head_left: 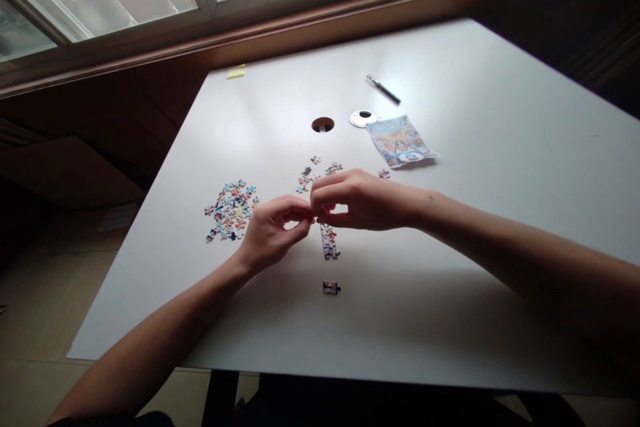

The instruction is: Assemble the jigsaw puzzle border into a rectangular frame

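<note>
- Meeting in near-closed pinches, the bare left hand (pixel 273 228) and right hand (pixel 354 199) conceal any contents (holding can't be confirmed).
- A leftward slip could scatter the multicoloured jigsaw-piece heap (pixel 233 209), left.

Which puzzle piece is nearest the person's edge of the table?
The lone piece, sitting by itself below the short column of pieces; that column and the pile lie farther in.

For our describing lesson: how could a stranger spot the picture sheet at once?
On the white table, look beyond the right hand. The picture sheet lies there, nearer than the dark pen; unlike that and the round disc beside it, it's colourfully printed.
</note>
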### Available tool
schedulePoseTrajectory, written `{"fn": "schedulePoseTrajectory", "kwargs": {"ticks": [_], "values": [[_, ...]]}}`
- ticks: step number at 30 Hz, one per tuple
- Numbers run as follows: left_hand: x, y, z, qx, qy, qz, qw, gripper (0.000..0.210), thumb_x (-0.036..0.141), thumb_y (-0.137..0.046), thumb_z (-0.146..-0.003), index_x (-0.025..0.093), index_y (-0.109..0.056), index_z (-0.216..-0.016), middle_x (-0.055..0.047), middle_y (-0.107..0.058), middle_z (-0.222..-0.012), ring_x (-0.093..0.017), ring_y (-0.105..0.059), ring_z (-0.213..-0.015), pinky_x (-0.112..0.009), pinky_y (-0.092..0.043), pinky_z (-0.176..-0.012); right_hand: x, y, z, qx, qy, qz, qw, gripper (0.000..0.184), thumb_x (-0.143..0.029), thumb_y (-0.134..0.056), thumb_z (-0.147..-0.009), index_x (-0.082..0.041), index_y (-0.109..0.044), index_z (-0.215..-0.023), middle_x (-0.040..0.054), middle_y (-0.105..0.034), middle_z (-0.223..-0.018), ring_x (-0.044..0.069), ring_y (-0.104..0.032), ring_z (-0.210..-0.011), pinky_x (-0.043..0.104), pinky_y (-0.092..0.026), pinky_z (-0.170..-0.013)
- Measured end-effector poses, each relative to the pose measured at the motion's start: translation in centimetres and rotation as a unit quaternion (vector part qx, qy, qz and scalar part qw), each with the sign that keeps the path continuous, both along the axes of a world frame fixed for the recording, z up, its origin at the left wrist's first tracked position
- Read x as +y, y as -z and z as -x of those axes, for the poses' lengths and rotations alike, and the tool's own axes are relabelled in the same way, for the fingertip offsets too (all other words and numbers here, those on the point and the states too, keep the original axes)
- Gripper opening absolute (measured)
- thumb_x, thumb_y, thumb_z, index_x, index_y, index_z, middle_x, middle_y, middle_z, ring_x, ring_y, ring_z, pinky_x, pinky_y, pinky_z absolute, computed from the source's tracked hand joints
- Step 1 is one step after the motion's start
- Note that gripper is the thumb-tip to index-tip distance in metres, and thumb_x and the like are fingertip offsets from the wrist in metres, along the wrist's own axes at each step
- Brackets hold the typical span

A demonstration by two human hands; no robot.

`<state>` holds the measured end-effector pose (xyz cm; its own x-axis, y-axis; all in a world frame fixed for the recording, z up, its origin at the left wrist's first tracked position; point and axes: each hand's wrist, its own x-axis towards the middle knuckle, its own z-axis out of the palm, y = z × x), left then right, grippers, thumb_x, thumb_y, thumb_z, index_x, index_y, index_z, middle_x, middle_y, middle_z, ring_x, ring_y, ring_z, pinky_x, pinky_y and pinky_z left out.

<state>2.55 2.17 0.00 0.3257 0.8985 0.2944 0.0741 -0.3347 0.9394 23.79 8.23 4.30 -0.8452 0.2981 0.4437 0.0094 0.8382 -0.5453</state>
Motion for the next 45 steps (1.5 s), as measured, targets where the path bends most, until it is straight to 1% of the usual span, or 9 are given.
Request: {"fn": "schedulePoseTrajectory", "kwargs": {"ticks": [5,11,16,21,24,27,32,38,45], "values": [[0.0,-0.3,-0.1,0.001,0.041,0.059,0.997,0.011,0.020,-0.067,-0.093,0.013,-0.071,-0.102,-0.008,-0.074,-0.097,-0.016,-0.069,-0.090,-0.028,-0.057,-0.083,0.0,0.0,-0.2,-0.007,-0.016,-0.027,0.999,0.014,-0.010,-0.059,-0.094,-0.016,-0.059,-0.082,0.0005,-0.057,-0.081,0.008,-0.050,-0.070,0.021,-0.042,-0.064],[0.5,-0.7,0.4,-0.019,0.041,0.144,0.989,0.014,0.025,-0.077,-0.087,0.012,-0.074,-0.092,-0.009,-0.075,-0.100,-0.015,-0.070,-0.091,-0.026,-0.057,-0.084,-0.1,-0.4,-0.4,-0.031,-0.026,-0.085,0.996,0.020,-0.014,-0.049,-0.101,-0.016,-0.059,-0.084,0.0028,-0.055,-0.078,0.012,-0.048,-0.074,0.025,-0.041,-0.064],[0.5,-0.6,0.4,-0.053,0.024,0.184,0.981,0.014,0.023,-0.082,-0.080,0.013,-0.077,-0.087,-0.009,-0.074,-0.104,-0.017,-0.069,-0.094,-0.027,-0.057,-0.085,0.0,-0.3,-0.4,-0.038,-0.037,-0.065,0.996,0.018,-0.010,-0.050,-0.099,-0.015,-0.059,-0.084,0.0040,-0.058,-0.082,0.012,-0.049,-0.076,0.026,-0.041,-0.066],[0.4,-0.6,0.4,-0.048,0.015,0.194,0.980,0.010,0.022,-0.081,-0.080,0.014,-0.077,-0.084,-0.010,-0.073,-0.104,-0.017,-0.070,-0.093,-0.029,-0.059,-0.083,0.3,-0.5,-0.6,-0.048,-0.041,-0.043,0.997,0.016,-0.013,-0.054,-0.098,-0.016,-0.061,-0.084,0.0034,-0.059,-0.082,0.012,-0.051,-0.077,0.025,-0.042,-0.067],[0.3,-1.0,0.5,-0.018,0.025,0.150,0.988,0.004,0.018,-0.078,-0.083,0.015,-0.077,-0.084,-0.009,-0.073,-0.100,-0.018,-0.070,-0.094,-0.030,-0.060,-0.083,0.9,-0.5,-1.1,-0.043,-0.019,-0.017,0.999,0.009,-0.017,-0.063,-0.094,-0.016,-0.063,-0.085,0.0032,-0.062,-0.086,0.011,-0.056,-0.077,0.025,-0.045,-0.069],[-0.3,-1.8,0.5,0.054,0.056,0.056,0.995,0.006,0.013,-0.074,-0.086,0.016,-0.077,-0.088,-0.009,-0.073,-0.100,-0.017,-0.070,-0.094,-0.030,-0.061,-0.084,1.9,-0.3,-1.8,-0.037,0.024,-0.005,0.999,0.004,-0.018,-0.066,-0.090,-0.016,-0.067,-0.087,0.0032,-0.066,-0.087,0.012,-0.059,-0.077,0.026,-0.048,-0.071],[-2.6,-1.9,0.6,0.189,0.097,-0.120,0.970,0.012,0.008,-0.069,-0.088,0.017,-0.076,-0.092,-0.008,-0.073,-0.100,-0.015,-0.071,-0.091,-0.027,-0.059,-0.084,2.6,0.1,-2.2,-0.117,0.021,-0.032,0.992,0.011,-0.016,-0.064,-0.090,-0.018,-0.075,-0.090,0.0046,-0.070,-0.087,0.017,-0.061,-0.088,0.031,-0.047,-0.078],[-4.8,0.3,0.7,0.232,0.085,-0.172,0.954,0.014,0.010,-0.066,-0.091,0.019,-0.074,-0.099,-0.009,-0.072,-0.102,-0.017,-0.069,-0.093,-0.028,-0.058,-0.082,1.7,-0.1,-1.5,-0.245,0.003,-0.013,0.969,0.016,-0.015,-0.069,-0.087,-0.023,-0.079,-0.096,0.0043,-0.071,-0.091,0.017,-0.062,-0.087,0.028,-0.043,-0.072],[-4.7,0.4,-0.3,0.251,0.072,-0.205,0.943,0.015,0.011,-0.065,-0.092,0.019,-0.072,-0.102,-0.008,-0.072,-0.101,-0.017,-0.068,-0.092,-0.029,-0.057,-0.082,1.2,0.2,-1.0,-0.269,0.012,0.017,0.963,0.006,-0.024,-0.072,-0.087,-0.023,-0.079,-0.086,0.0022,-0.070,-0.083,0.015,-0.061,-0.079,0.027,-0.037,-0.066]]}}
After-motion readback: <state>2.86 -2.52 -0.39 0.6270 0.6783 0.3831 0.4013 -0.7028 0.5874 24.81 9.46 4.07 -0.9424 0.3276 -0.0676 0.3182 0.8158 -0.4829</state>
